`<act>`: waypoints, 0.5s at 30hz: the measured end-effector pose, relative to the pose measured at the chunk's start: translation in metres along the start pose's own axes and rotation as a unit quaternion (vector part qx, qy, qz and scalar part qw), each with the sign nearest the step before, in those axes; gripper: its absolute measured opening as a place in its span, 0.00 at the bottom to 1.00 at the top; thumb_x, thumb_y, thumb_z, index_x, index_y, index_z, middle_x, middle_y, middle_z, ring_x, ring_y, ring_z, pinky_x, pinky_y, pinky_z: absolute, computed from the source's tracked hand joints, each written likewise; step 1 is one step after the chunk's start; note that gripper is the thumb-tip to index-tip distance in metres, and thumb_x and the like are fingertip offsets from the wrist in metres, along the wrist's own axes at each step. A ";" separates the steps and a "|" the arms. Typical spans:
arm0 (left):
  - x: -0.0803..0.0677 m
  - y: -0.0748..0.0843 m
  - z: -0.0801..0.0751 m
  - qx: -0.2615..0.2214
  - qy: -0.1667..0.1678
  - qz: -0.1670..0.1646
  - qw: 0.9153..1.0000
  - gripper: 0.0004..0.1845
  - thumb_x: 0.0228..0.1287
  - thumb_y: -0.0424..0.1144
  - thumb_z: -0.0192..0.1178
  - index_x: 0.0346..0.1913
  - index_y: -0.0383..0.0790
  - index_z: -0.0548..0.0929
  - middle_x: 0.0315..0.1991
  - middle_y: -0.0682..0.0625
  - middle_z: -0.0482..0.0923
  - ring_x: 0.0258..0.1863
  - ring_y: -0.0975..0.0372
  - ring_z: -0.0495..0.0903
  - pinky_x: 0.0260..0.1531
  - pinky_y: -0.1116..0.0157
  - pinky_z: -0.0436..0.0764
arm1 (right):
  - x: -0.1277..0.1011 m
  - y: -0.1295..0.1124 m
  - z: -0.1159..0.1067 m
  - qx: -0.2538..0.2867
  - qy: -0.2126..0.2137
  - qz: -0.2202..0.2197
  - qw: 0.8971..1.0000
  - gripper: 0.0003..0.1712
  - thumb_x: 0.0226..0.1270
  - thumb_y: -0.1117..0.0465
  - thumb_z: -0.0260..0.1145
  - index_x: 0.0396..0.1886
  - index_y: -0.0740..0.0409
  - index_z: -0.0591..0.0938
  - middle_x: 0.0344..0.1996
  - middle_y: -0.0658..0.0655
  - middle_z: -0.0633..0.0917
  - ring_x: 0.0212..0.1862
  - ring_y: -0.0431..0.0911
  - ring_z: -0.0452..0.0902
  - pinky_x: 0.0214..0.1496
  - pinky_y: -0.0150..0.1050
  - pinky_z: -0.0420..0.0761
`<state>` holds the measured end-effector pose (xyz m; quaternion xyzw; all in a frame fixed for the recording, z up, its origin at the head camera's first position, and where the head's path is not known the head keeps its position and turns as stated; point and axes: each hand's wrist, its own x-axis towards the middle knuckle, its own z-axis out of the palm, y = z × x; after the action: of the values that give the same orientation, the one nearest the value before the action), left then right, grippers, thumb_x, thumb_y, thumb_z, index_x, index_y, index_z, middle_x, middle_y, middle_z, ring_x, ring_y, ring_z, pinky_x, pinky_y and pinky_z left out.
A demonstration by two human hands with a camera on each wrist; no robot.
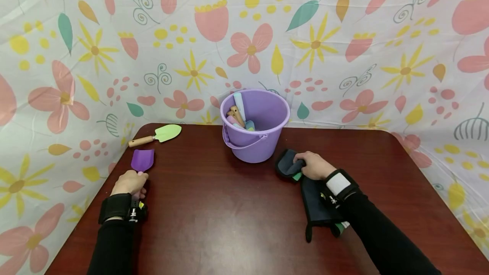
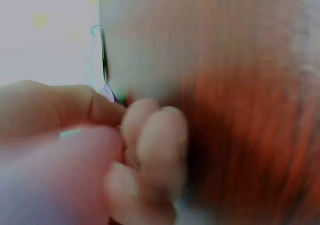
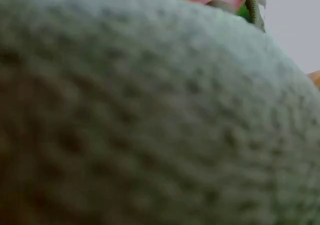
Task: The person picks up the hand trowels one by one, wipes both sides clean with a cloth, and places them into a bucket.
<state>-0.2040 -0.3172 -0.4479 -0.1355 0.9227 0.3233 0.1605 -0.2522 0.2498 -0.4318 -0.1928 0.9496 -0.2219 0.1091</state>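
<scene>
At the table's left side my left hand [image 1: 129, 183] grips the handle of a toy shovel with a purple blade [image 1: 143, 160]. In the left wrist view the fingers [image 2: 162, 137] are curled at the blurred pink-lilac handle [image 2: 70, 170]. Over on the right, my right hand [image 1: 315, 165] pinches the upper part of a dark grey fabric piece [image 1: 318, 207], which has green parts and a small loop at its lower end. Its exact kind is unclear. Blurred, textured cloth [image 3: 150, 115] fills most of the right wrist view and hides most of that hand.
A lilac bucket [image 1: 254, 147] holding several small tools stands at the back middle. Beyond the shovel lies a green trowel [image 1: 168, 133] with a wooden handle, by the back left corner of the brown table [image 1: 214, 207]. Flower-patterned cloth [image 1: 244, 7] hangs behind.
</scene>
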 end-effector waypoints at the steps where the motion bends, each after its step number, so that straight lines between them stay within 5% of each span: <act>1: 0.000 -0.001 0.002 -0.018 -0.001 0.003 1.000 0.24 0.73 0.45 0.41 0.37 0.25 0.77 0.23 0.43 0.80 0.22 0.54 0.83 0.26 0.60 0.80 | -0.004 0.002 -0.002 0.010 0.013 0.002 1.000 0.21 0.54 0.78 0.55 0.47 0.61 0.82 0.49 0.67 0.78 0.44 0.56 0.71 0.41 0.47 0.71; 6: 0.001 -0.003 0.008 -0.057 -0.013 0.025 0.998 0.23 0.75 0.42 0.37 0.30 0.28 0.74 0.19 0.45 0.76 0.17 0.59 0.80 0.18 0.63 0.78 | -0.026 0.005 -0.014 0.055 0.089 0.018 0.994 0.19 0.59 0.77 0.54 0.48 0.61 0.82 0.51 0.70 0.76 0.32 0.55 0.70 0.31 0.43 0.68; 11: 0.004 0.010 0.011 -0.067 0.005 0.051 0.996 0.19 0.75 0.45 0.39 0.38 0.29 0.70 0.20 0.45 0.76 0.16 0.59 0.77 0.17 0.62 0.77 | -0.047 -0.005 -0.031 0.109 0.171 0.033 0.979 0.17 0.66 0.75 0.54 0.52 0.63 0.81 0.51 0.70 0.77 0.22 0.51 0.67 0.27 0.42 0.67; 15: 0.000 0.029 0.016 -0.067 0.030 0.083 0.994 0.21 0.77 0.50 0.41 0.42 0.31 0.69 0.19 0.45 0.75 0.14 0.58 0.74 0.16 0.60 0.75 | -0.065 -0.023 -0.044 0.129 0.239 0.036 0.962 0.16 0.68 0.72 0.55 0.52 0.61 0.80 0.45 0.65 0.81 0.26 0.51 0.69 0.29 0.42 0.67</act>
<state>-0.2111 -0.2850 -0.4434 -0.0784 0.9116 0.3920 0.0959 -0.1991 0.2743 -0.3744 -0.0840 0.9177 -0.3781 -0.0887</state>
